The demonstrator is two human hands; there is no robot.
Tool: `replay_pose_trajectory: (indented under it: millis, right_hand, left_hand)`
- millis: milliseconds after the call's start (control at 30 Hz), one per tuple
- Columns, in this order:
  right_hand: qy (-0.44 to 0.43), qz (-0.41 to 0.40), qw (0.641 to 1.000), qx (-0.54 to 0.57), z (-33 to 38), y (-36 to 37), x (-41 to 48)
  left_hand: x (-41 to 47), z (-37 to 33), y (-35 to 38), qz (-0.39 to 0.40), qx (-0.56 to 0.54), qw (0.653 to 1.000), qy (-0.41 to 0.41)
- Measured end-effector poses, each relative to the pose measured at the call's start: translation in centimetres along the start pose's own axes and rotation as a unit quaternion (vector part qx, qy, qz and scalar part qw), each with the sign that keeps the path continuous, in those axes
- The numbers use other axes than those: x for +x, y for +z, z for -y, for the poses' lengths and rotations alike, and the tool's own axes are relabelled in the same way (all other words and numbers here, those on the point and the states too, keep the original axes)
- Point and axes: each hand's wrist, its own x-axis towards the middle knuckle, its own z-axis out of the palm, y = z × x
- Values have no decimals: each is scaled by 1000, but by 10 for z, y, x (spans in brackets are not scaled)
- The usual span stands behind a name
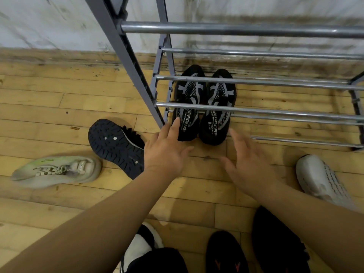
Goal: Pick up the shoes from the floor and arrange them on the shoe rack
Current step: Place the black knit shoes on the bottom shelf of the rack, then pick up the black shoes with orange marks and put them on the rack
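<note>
**A:** Where do the person's hands sit?

**B:** Both reach forward over the wooden floor (197, 194). The left hand (167, 152) has its fingers spread and holds nothing; its fingertips (176, 123) touch the heel of the left shoe of the black pair (204, 107). The right hand (250, 164) is also spread and empty, a little blurred, its fingertips just short of the other black shoe's heel and apart from it.

**A:** And that pair, where is it?

**B:** Straight ahead of the fingertips, side by side on the lowest bars of the shoe rack (256, 111), toes pointing away towards the wall (49, 26), heels at the front edge.

**A:** What else lies around the hands?

**B:** Just left of the left hand, touching or partly hidden behind the wrist, a dark shoe (116, 144) lies tipped with its sole showing. Further left of those fingers lies a grey-green sneaker (57, 170) on its side. Well to the right of the right hand sits a white shoe (319, 178). Behind both wrists, near the person's body, are a black-and-white shoe (143, 245) and a black shoe (224, 253).
</note>
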Motion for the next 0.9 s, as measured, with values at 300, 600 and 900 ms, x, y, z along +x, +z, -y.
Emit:
replay_pose_trajectory:
  millis: [300, 600, 900]
  right_hand:
    - [58, 261, 960, -80, -88, -9, -105]
    - [92, 216, 972, 2, -104, -2, -119]
    - [128, 164, 972, 106, -88, 3, -90]
  left_hand:
    - [-134, -23, 55, 404, -154, 890, 143]
    - [-146, -28, 68, 400, -148, 893, 146]
    - [-83, -12, 38, 208, -299, 929, -57]
